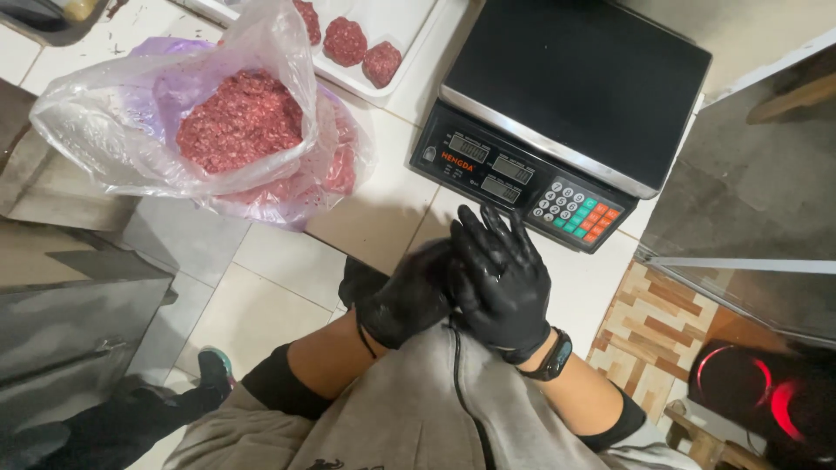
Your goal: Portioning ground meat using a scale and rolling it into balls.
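Note:
Both my hands wear black gloves and meet just in front of a black digital scale [575, 87]. My right hand [503, 280] lies flat with its fingers spread, over my left hand [402, 300], which is blurred and partly covered. Nothing shows between the palms, though that space is hidden. A black band sits on my right wrist. To the left on the white tiled counter [383, 209] lies a clear plastic bag of red minced meat [244, 122], its mouth open. Behind it, a white tray [383, 91] carries round meat balls [347, 40].
The scale's empty platter faces me, with its display and coloured keypad [575, 211] close to my fingertips. A steel box [78, 322] stands low at the left, beside the counter edge. A black device with red lights [753, 387] sits at the bottom right. A thin black cable [457, 370] hangs down my grey top.

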